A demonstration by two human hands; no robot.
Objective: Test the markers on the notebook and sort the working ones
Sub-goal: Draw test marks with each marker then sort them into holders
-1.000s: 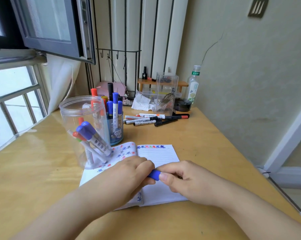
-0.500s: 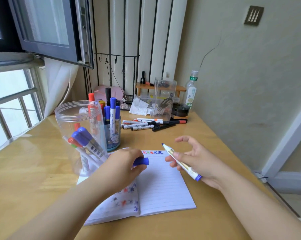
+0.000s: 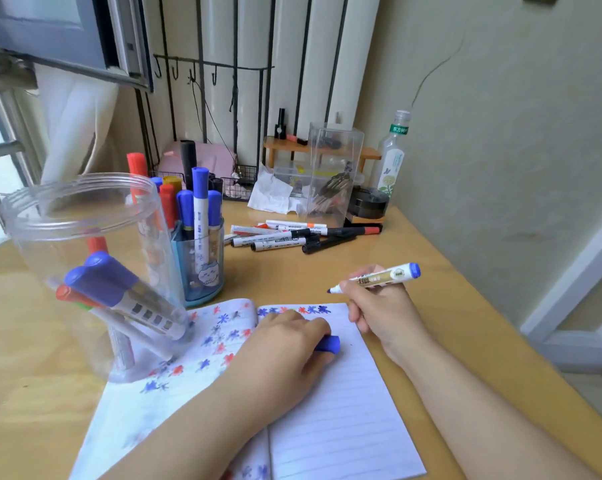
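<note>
step: uncapped blue marker (image 3: pixel 375 279) poised above notebook (image 3: pixel 330 393), centre frame.
right hand (image 3: pixel 379 306): pinches marker.
left hand (image 3: pixel 282 344): grips cap (image 3: pixel 328 343), resting on page.
next: likely lower tip beside the scribbles.

Wooden desk (image 3: pixel 413 244), pale yellow, filling the lower frame. Beige plaster wall (image 3: pixel 500 133) at right, bearing a thin crack (image 3: pixel 434 72). White radiator columns (image 3: pixel 292 64) at top centre. Open window (image 3: pixel 50 29) at upper left, daylight entering. White door frame (image 3: pixel 576 278) at right edge.
</note>
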